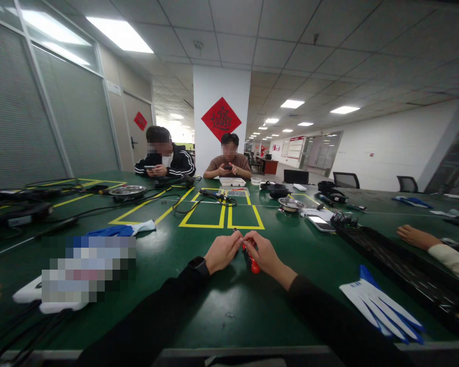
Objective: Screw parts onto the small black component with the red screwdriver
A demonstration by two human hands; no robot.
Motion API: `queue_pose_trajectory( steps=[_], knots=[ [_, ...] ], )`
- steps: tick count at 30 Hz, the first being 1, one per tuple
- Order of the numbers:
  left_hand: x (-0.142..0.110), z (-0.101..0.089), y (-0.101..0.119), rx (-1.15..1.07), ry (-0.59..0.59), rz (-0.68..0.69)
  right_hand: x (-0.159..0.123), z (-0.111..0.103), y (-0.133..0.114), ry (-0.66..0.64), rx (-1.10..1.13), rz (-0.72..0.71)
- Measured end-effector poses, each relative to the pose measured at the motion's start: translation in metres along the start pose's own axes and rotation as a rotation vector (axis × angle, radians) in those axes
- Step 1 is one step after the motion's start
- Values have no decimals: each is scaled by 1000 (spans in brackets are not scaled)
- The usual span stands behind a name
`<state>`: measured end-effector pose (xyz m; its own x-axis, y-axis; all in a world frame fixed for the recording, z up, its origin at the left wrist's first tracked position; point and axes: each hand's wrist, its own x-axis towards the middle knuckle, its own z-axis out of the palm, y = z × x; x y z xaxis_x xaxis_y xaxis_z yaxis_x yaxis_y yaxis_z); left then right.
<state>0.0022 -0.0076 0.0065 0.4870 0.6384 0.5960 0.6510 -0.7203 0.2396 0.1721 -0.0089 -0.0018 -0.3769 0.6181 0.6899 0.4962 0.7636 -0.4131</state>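
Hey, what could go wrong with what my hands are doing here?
Your left hand and right hand have their fingertips close together, so a finger might get pinched. The red-and-black tool, partly hidden by the right hand, could slip. Your right sleeve might brush the glove beside it.

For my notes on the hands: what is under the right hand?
Under the right hand, a red-and-black object partly shows; the hand covers the rest.
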Motion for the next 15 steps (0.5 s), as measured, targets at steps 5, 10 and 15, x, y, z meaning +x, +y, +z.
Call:
queue_pose_trajectory(
  steps=[5,10,15],
  knots=[
    [0,0,0,2,-3,2,0,-2,-1,-13,-4,5],
    [0,1,0,0,10,-7,0,1,1,-13,6,18],
    [0,0,-1,-31,27,-28,7,-12,-18,148,30,-33]
  ],
)
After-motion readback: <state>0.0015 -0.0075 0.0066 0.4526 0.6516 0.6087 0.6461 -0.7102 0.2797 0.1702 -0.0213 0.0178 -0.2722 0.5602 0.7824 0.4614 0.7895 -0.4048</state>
